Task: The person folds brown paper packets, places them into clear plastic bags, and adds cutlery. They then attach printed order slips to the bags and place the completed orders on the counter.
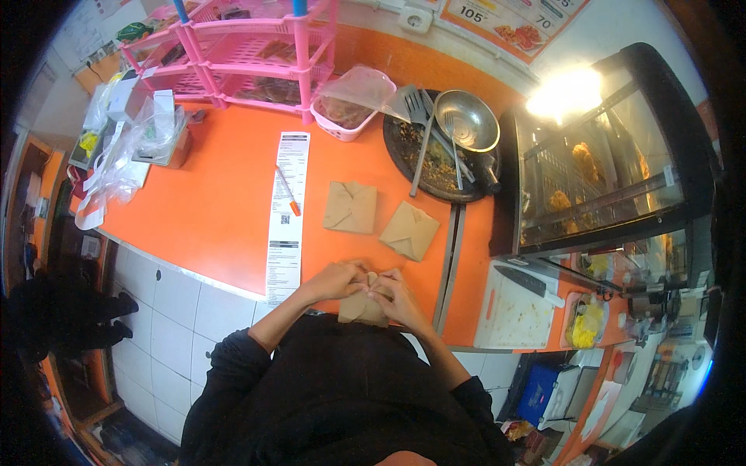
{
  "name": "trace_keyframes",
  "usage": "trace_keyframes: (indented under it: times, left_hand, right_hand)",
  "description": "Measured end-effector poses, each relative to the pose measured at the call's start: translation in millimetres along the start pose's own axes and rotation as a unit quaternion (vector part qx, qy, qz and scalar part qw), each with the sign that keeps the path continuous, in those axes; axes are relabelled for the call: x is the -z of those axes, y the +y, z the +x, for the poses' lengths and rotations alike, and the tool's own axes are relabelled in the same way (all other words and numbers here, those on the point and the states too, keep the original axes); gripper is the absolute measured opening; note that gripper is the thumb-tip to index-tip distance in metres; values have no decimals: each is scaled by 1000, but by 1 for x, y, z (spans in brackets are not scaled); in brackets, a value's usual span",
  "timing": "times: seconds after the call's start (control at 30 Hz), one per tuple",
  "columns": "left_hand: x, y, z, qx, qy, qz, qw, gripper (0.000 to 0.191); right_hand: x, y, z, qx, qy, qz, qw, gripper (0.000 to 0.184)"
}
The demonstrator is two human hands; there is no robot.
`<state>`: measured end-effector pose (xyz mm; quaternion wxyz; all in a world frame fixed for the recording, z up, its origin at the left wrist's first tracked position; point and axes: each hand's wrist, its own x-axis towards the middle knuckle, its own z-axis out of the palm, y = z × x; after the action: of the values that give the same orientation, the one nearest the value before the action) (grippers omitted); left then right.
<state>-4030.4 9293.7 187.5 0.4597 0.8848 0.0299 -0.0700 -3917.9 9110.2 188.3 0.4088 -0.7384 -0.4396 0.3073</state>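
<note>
At the counter's near edge, against my body, I hold a brown paper food box (362, 310) with both hands. My left hand (345, 279) grips its upper left side, and my right hand (396, 294) pinches the flaps at the top right. The fingertips meet over the folded flaps and hide part of them. Two more brown boxes lie closed just beyond: one box (349, 207) straight ahead, the other box (410, 231) turned at an angle to its right. Left of them a long printed receipt (285, 233) lies flat, with an orange-capped pen (288, 191) across it.
A dark stone mortar (402, 148) carries a steel pan (466, 119) and a spatula (415, 105). Beside it stands a glass display warmer (600, 157) with fried food. A knife (521, 281) rests on a white cutting board (507, 323). Pink racks (256, 64) stand at the back.
</note>
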Motion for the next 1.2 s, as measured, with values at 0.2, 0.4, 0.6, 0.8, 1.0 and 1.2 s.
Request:
trace_keyframes:
  times: [0.2,0.4,0.6,0.8,1.0,1.2]
  left_hand:
    - [14,6,-29,-2,147,-82,986,36]
    - [38,-9,-104,74,352,-145,922,37]
    - [73,-72,-204,130,446,-136,875,39]
    - [201,-193,-326,209,597,-8,775,41]
    - [345,-326,-392,204,600,214,743,45]
    - [359,-384,-413,324,422,324,782,43]
  right_hand:
    - [-9,-4,25,31,54,-7,998,19]
    - [-20,-92,48,28,201,-116,972,24]
    - [-109,-161,80,123,50,-131,983,16]
    - [-277,-271,207,271,-111,16,956,17]
    - [-484,-341,401,356,-92,30,929,28]
    - [-574,-319,521,217,-90,-185,954,24]
